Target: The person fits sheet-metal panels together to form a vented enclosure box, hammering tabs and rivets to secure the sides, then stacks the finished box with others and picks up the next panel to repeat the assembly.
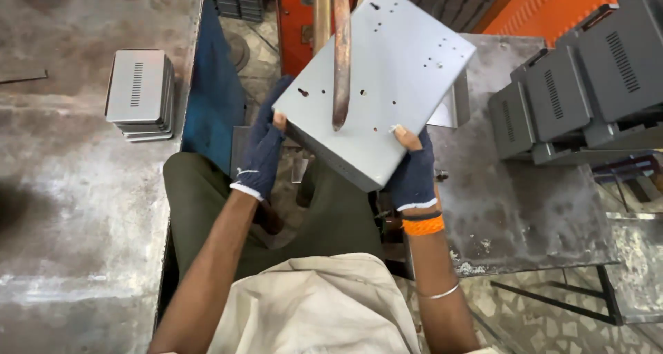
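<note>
Workshop floor with patterned tiles, orange machine frame at the top, worn steel desk on the left and a second scuffed metal desk on the right. The person sits between them, head camera looking down over olive trousers and a beige shirt. Both hands wear dark blue fingerless gloves. Left hand grips the left edge of a grey sheet-metal box panel, fingers wrapped over the side. Right hand grips the panel's lower right corner, thumb on the top face; an orange band and a thin bangle sit on that wrist. The panel is held up off both desks, tilted, roughly centre frame above the lap, with several small punched holes showing on its flat face. A copper-coloured vertical rod comes down from the top, its tip over the panel's face near the middle; can't tell if it is touching. On the left desk, a neat stack of grey vented covers near the edge. On the right, a row of dark grey vented housings leans against each other, well apart from the hands.
</note>
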